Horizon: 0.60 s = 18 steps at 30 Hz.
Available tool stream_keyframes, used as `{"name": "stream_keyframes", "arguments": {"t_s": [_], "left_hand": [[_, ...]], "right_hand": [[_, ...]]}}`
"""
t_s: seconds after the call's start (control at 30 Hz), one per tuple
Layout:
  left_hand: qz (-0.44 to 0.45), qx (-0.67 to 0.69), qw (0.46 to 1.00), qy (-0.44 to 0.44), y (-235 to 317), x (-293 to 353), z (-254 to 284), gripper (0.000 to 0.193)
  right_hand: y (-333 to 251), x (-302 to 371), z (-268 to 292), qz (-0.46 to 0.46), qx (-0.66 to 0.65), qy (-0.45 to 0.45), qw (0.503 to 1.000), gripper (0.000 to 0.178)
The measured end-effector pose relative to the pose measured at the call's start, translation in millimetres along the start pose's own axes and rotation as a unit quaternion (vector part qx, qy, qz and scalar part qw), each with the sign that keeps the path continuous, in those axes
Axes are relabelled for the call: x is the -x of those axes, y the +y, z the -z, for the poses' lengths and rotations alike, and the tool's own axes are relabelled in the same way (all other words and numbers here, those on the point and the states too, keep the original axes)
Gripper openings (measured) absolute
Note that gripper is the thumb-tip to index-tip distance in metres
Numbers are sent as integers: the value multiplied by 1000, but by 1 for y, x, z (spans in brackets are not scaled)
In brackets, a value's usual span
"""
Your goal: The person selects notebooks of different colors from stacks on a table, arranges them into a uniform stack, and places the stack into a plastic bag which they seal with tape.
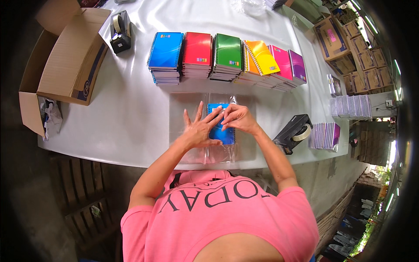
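A blue spiral notebook [225, 138] lies in front of me on the table, with clear plastic film [218, 156] around it. My left hand [200, 132] rests over the notebook's left side, its fingers spread and the fingertips on the cover. Above the notebook's right part is my right hand [242, 119], thumb and fingers pinched together. Whatever sits in that pinch is too small or hidden to name. Behind my hands stands a row of notebook stacks: blue [166, 50], red [197, 49], green [228, 51], yellow [262, 57], pink [280, 61] and purple [297, 66].
A black tape dispenser [291, 133] stands right of my hands, another tape dispenser [121, 32] at far left. An open cardboard box [72, 56] occupies the left side. Notebook piles [324, 136] line the right edge of the white table [118, 126]; cartons [331, 37] are beyond.
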<state>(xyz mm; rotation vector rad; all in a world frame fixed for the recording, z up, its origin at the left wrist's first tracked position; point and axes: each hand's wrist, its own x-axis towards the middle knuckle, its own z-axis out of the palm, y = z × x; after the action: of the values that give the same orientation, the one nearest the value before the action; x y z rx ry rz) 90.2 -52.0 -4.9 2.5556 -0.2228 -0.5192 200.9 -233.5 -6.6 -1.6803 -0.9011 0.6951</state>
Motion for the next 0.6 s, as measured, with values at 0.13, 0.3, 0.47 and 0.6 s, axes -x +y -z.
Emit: {"name": "stream_keyframes", "arguments": {"t_s": [0.13, 0.3, 0.47, 0.6], "left_hand": [[-4, 35, 999, -19, -2, -4, -10, 107], [-78, 331, 924, 177, -16, -8, -28, 91], [-35, 136, 958, 250, -32, -24, -36, 40], [18, 89, 983, 163, -21, -12, 2, 56]], "right_hand": [[-3, 3, -19, 40, 150, 26, 988, 38], [-25, 2, -33, 45, 272, 28, 961, 85], [-47, -7, -35, -41, 282, 3, 959, 107], [-56, 10, -33, -15, 311, 132, 941, 96]]}}
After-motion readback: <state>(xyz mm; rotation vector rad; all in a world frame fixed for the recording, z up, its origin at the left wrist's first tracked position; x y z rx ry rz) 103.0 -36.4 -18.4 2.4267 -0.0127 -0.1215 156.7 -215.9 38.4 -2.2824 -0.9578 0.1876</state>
